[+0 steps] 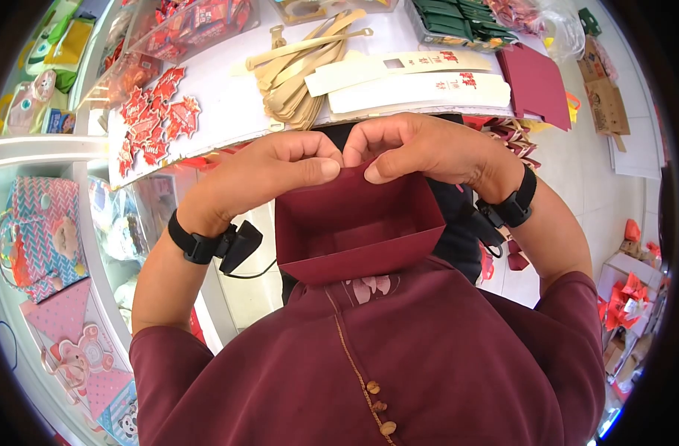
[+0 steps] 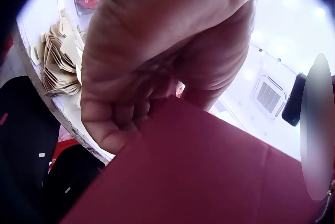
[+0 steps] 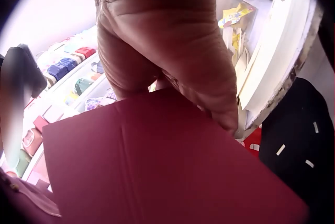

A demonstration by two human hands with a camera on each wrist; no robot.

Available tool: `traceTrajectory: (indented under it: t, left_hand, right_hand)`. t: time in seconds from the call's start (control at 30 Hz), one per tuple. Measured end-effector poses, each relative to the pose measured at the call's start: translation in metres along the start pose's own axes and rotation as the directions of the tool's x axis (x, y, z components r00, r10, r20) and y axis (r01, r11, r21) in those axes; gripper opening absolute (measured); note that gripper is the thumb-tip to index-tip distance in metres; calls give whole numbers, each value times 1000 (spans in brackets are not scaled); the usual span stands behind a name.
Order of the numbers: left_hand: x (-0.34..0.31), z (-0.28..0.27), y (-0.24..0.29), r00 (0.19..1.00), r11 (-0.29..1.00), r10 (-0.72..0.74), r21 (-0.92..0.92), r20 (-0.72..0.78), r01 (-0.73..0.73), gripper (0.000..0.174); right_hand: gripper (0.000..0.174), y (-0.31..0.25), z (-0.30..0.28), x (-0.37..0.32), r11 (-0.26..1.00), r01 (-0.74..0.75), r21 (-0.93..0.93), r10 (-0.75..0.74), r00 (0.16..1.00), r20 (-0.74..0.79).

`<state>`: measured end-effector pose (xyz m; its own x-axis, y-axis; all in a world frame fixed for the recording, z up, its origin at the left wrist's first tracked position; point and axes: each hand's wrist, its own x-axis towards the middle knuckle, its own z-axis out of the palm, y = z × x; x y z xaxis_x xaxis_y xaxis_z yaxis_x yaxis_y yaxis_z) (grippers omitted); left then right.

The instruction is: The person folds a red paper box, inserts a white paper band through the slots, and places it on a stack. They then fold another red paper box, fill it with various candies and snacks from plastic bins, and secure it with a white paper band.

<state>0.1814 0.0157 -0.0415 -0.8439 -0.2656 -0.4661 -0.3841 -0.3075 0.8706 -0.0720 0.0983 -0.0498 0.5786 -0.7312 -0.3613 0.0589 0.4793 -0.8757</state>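
A maroon cardboard box (image 1: 354,253), its top uncovered, is held close to the person's chest, below the table edge. In the head view the left hand (image 1: 291,163) pinches the box's far wall between thumb and curled fingers. The right hand (image 1: 421,152) pinches the same wall just beside it, the two thumbs lying on its inner side. In the left wrist view the box's side (image 2: 199,171) hides part of the left fingers (image 2: 110,124). From the right wrist, the box's creased side panel (image 3: 157,161) lies below the right hand (image 3: 167,46).
On the white table (image 1: 220,89) lie red leaf-shaped tags (image 1: 153,119), a stack of cream paper strips (image 1: 302,82), white printed bands (image 1: 421,89) and a flat maroon sheet (image 1: 534,85). Clear bins of red packets (image 1: 198,30) and green packets (image 1: 458,22) stand behind. Shelves with gift bags (image 1: 49,230) are at left.
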Motion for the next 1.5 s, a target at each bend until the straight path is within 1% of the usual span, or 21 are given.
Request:
traceTrajectory:
  t: [0.1, 0.2, 0.3, 0.4, 0.5, 0.6, 0.7, 0.8, 0.9, 1.0, 1.1, 1.2, 1.3, 1.4, 1.5]
  left_hand:
    - [3, 7, -7, 995, 993, 80, 96, -55, -75, 23]
    - [3, 10, -7, 995, 984, 80, 163, -60, -69, 22]
    - [4, 11, -4, 995, 986, 69, 158, -78, -56, 22]
    - [4, 14, -3, 993, 987, 51, 157, -108, -33, 22]
    - [4, 15, -6, 990, 990, 62, 137, -127, -44, 21]
    - [4, 14, -15, 988, 995, 73, 77, -137, -63, 25]
    - [3, 14, -15, 990, 995, 79, 78, -118, -70, 21]
    - [4, 14, -19, 988, 993, 101, 65, -119, -94, 20]
    - [4, 16, -18, 986, 993, 106, 63, -129, -98, 20]
    - [4, 18, -20, 986, 994, 103, 55, -132, -96, 19]
    - [5, 17, -22, 982, 994, 110, 38, -151, -106, 19]
    - [4, 20, -21, 978, 991, 128, 59, -166, -120, 17]
    - [-1, 23, -14, 973, 984, 129, 145, -193, -101, 16]
    - [1, 22, -19, 972, 985, 145, 124, -184, -123, 15]
    - [3, 19, -24, 973, 988, 137, 102, -183, -120, 15]
  right_hand:
    - [18, -5, 0, -1, 995, -69, -78, 69, 998, -5]
    - [22, -2, -7, 3, 968, -111, -224, 111, 994, -11]
    - [23, -11, -2, 2, 928, -84, -364, 69, 996, -52]
    - [25, -11, 0, 2, 934, -93, -346, 74, 995, -69]
    - [24, -7, 0, 3, 936, -71, -344, 48, 996, -75]
    - [13, -8, 5, 3, 942, -65, -331, 41, 996, -79]
    - [14, -6, 4, 3, 937, -62, -345, 36, 996, -80]
    - [15, -5, 4, 3, 936, -64, -345, 42, 997, -72]
    - [24, 0, 1, 2, 947, -43, -318, 33, 999, -37]
    - [24, -1, 1, 1, 928, -56, -368, 46, 998, -37]
    - [24, -4, 3, 1, 928, -53, -368, 41, 998, -42]
    - [23, -5, 4, 0, 920, -53, -387, 36, 998, -52]
    - [17, 1, 3, 1, 924, -27, -381, 13, 999, -38]
    - [16, 7, 3, 2, 934, 11, -356, -24, 999, -32]
    - [17, 4, 3, 1, 922, -27, -386, 11, 999, -44]
